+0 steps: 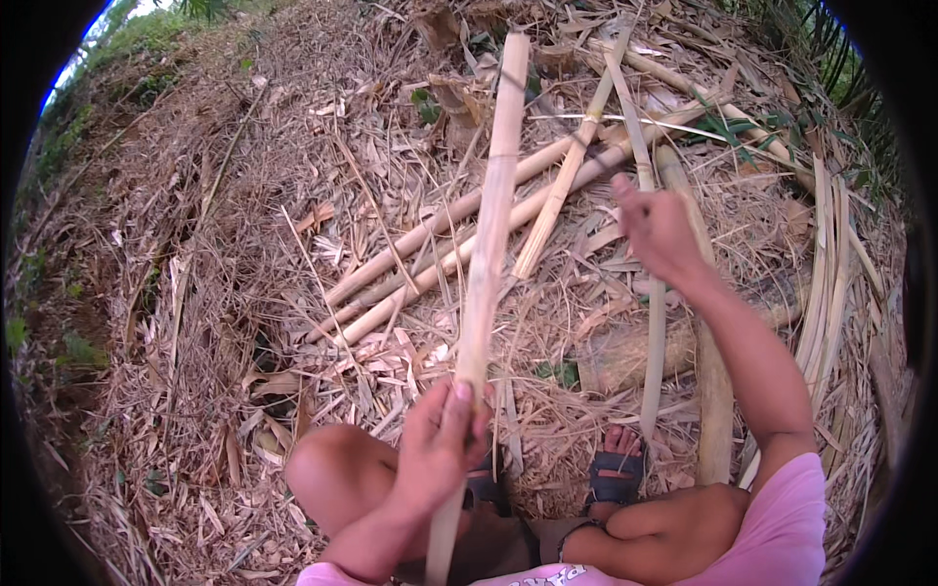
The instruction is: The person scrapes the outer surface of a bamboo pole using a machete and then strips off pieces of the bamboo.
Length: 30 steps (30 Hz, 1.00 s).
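My left hand (442,444) is wrapped round the lower part of a long, pale split bamboo slat (491,230). The slat points away from me, and its near end runs down past my wrist. Farther forward and to the right, my right hand (662,230) has its fingers curled in. A narrow bamboo strip (654,361) passes behind that hand and comes out above and below it. Whether those fingers grip the strip or something else is hidden. Beyond the hand, another split bamboo piece (562,186) lies across several round bamboo poles (445,220).
A thick bamboo pole (716,400) lies right of my sandalled foot (616,476), beside a short thick log (635,356). Several thin strips (829,273) are bunched at the far right. Cut stumps (459,107) stand ahead. Dry leaves and shavings cover the sloping ground.
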Motion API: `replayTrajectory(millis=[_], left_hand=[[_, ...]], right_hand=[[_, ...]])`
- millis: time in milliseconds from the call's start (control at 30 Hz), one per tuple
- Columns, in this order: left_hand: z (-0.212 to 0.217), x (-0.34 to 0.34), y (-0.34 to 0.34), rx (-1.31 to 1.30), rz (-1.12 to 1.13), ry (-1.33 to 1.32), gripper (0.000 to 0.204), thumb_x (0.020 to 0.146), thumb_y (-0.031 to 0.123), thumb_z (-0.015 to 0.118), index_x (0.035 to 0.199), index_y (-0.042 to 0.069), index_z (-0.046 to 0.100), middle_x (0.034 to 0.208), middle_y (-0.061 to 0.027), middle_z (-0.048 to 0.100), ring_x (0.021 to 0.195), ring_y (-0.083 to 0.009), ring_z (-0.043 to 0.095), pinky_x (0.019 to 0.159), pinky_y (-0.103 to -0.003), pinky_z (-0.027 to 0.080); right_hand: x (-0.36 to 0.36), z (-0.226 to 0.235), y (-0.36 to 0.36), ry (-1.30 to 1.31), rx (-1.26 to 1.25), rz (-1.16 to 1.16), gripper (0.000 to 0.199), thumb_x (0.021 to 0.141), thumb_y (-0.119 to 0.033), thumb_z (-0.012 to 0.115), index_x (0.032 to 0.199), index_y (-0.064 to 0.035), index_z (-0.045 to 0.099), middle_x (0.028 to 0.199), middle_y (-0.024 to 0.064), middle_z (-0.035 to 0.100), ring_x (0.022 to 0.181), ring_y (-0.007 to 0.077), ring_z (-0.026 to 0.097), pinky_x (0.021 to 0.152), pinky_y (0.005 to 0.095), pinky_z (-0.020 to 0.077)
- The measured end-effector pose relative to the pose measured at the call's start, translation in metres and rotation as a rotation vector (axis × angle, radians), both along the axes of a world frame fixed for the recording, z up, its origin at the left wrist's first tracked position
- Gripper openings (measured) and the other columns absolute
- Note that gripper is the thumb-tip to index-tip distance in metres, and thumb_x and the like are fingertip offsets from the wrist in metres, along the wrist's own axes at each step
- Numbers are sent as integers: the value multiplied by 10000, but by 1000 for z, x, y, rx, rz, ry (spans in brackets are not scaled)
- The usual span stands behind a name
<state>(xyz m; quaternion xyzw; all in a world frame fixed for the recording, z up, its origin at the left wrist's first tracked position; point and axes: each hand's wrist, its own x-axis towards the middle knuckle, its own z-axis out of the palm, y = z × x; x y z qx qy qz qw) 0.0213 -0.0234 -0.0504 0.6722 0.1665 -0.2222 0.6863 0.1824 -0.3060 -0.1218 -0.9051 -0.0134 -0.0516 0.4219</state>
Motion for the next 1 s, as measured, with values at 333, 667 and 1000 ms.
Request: replayTrajectory(millis=[333,667,1000], left_hand=[[6,0,2,-170,41,-15,280,1046,247,431,1127,3,539,808,-72,552,506,-116,461,465,-221,377],[7,-13,14,-129,86,48,215,1014,151,433,1160,14,512,775,-72,501,463,-126,434,428,-243,356],[14,-11,14,-235,-5,83,248,1051,258,413,1042,29,507,668,-11,415,408,-87,354,388,-226,309]], right_hand=[[-81,38,85,-437,-360,423,670,768,-740,590,595,-93,580,523,59,552,432,230,582,439,433,377],[-92,32,97,-575,-177,522,682,777,-710,621,573,-64,542,504,79,546,408,231,578,418,344,482],[-56,17,75,-683,-316,359,671,785,-755,560,584,-116,529,519,36,529,427,221,565,407,356,433]])
